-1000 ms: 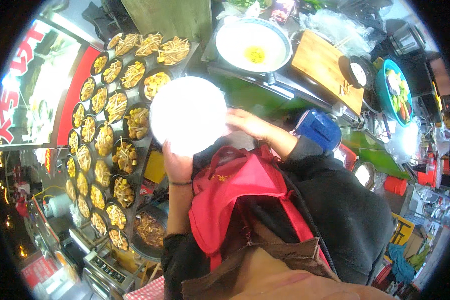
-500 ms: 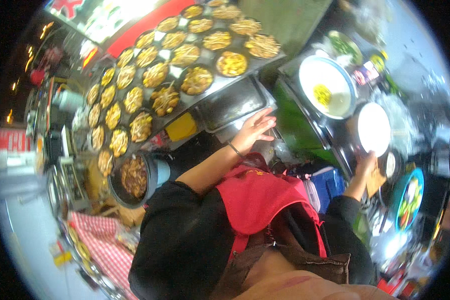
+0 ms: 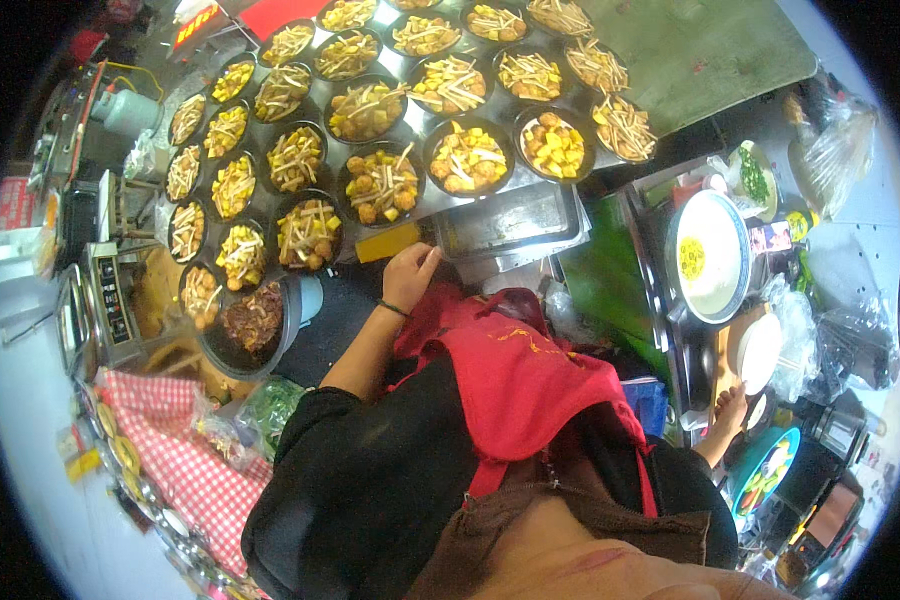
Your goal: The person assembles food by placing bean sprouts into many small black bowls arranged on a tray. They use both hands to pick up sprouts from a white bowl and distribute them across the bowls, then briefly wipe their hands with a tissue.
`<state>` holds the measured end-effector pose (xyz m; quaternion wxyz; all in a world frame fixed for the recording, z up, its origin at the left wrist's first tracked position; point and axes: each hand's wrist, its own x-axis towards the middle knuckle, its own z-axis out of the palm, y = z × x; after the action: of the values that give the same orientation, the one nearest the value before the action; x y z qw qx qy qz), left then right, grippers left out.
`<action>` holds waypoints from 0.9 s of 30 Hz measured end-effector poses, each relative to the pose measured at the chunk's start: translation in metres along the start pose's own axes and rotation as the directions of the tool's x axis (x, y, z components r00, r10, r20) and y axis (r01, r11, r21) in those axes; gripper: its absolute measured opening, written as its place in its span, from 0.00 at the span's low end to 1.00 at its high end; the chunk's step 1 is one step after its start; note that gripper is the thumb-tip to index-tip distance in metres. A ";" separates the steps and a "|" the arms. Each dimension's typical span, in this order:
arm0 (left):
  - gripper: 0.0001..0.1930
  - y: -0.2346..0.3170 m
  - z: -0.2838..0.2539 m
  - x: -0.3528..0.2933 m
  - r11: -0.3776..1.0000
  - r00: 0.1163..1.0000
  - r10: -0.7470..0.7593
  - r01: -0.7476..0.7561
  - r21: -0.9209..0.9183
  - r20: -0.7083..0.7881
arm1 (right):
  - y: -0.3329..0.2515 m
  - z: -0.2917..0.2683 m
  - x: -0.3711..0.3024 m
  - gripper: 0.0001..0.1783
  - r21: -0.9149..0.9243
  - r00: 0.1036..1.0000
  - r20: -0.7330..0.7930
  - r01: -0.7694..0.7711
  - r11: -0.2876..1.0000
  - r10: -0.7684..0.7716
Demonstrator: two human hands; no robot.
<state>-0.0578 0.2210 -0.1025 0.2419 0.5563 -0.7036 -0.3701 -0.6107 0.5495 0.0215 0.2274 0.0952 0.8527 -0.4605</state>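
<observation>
My right hand (image 3: 730,408), low at the right, is closed on the near rim of a white round plate (image 3: 760,352), which looks tipped on edge. Beside that plate stands a large white basin (image 3: 708,285) with a blue rim and yellow food (image 3: 691,258) in it. My left hand (image 3: 412,276) is held near the front edge of the table, its fingers drawn together with nothing visible in them. Close to those fingers are a yellow block-like thing (image 3: 388,242) and a metal tray (image 3: 508,229).
Several black bowls (image 3: 381,182) of yellow chunks, browned pieces and pale strips cover the table ahead. A dark pot (image 3: 292,330) with brown food stands at the left. A teal basin (image 3: 793,447) of vegetables is at the lower right, below clear plastic bags (image 3: 798,340).
My left hand has drawn back to the left from over the tray, its spread fingers coming together. My right hand keeps hold of the plate. The whole view has shifted.
</observation>
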 end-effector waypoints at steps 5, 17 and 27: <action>0.07 -0.009 -0.004 0.037 0.951 0.960 0.281 -0.280 0.129 0.012 | -0.099 0.102 -0.068 0.14 -0.336 0.856 0.442 0.435 0.835 -0.268; 0.11 -0.039 0.026 0.060 0.877 0.903 0.421 -0.429 0.214 0.086 | -0.321 0.539 -0.068 0.23 0.075 0.172 0.807 0.919 0.387 -0.565; 0.13 -0.043 0.023 0.063 0.938 0.916 0.280 -0.325 0.121 0.289 | -0.397 0.783 -0.019 0.35 -0.040 -0.018 0.744 0.997 -0.071 -0.668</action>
<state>-0.0654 0.1614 -0.1549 0.1520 0.4037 -0.8359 -0.3394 -0.5070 -0.3202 -0.0446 0.0926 -0.6977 0.6816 -0.2003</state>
